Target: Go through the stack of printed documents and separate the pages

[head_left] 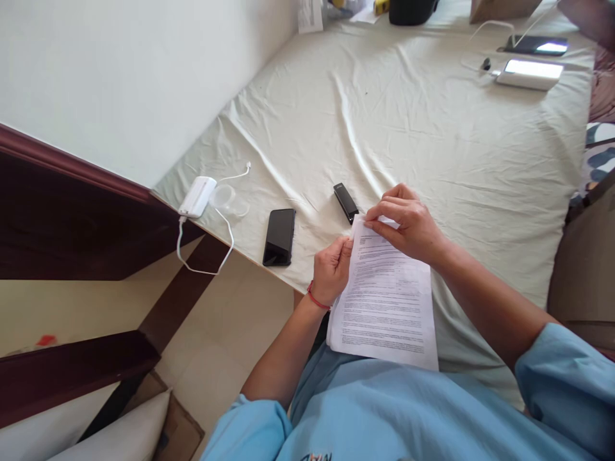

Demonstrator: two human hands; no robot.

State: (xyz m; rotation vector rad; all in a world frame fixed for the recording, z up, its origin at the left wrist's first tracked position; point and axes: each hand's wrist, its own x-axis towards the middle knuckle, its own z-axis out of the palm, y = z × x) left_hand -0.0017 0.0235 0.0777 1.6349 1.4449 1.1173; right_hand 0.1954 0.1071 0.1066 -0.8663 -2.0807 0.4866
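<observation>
A stack of printed paper sheets (pixel 384 301) lies between my hands at the near edge of the covered table, its lower end by my blue shirt. My left hand (pixel 332 269) is closed on the left edge of the stack, with a red string round the wrist. At the top left corner, my right hand (pixel 406 221) pinches the sheets between thumb and fingers. Just beyond that corner lies a black stapler (pixel 346 203), not touched by either hand. A dark-screened phone (pixel 279 237) rests left of my left hand.
A white power bank (pixel 198 197) with a cable sits at the left table edge, beside a clear round plastic piece (pixel 225 197). Far right are another power bank (pixel 530 74) and a phone (pixel 535 45). A black container (pixel 412 9) stands at the back; part of another person's arm shows top right.
</observation>
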